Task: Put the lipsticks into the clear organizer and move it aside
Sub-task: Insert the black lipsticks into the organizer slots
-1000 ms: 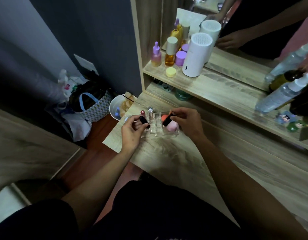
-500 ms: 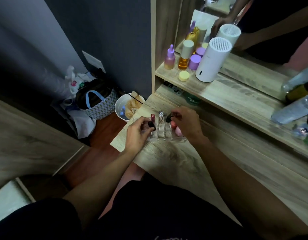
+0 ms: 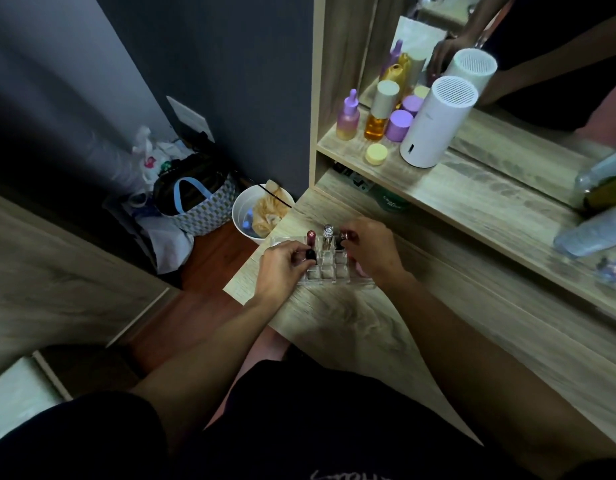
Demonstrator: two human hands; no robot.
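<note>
Currently, organizer: the clear organizer (image 3: 329,268) is set on the tabletop (image 3: 355,327) near its left edge, between both hands.
Lipsticks seated: a red-capped lipstick (image 3: 311,238) and a clear-topped tube (image 3: 327,234) are stood upright in the back row.
Left hand (image 3: 282,268): a black lipstick (image 3: 311,255) is pinched at a left-hand slot.
Right hand (image 3: 374,249): a dark lipstick (image 3: 341,240) is pinched at a back slot; something pink is hidden beneath the palm.
Risk: a tube may be caught on a divider and tipped, or the light organizer nudged toward the edge, since both hands are pressing at once.
Risk, later: upright tubes could be toppled if the organizer is slid quickly.
Surroundings: a white bin (image 3: 252,216) is placed on the floor below the edge; bottles and a white cylinder (image 3: 436,123) are lined on the shelf (image 3: 472,192) behind, limiting room.
</note>
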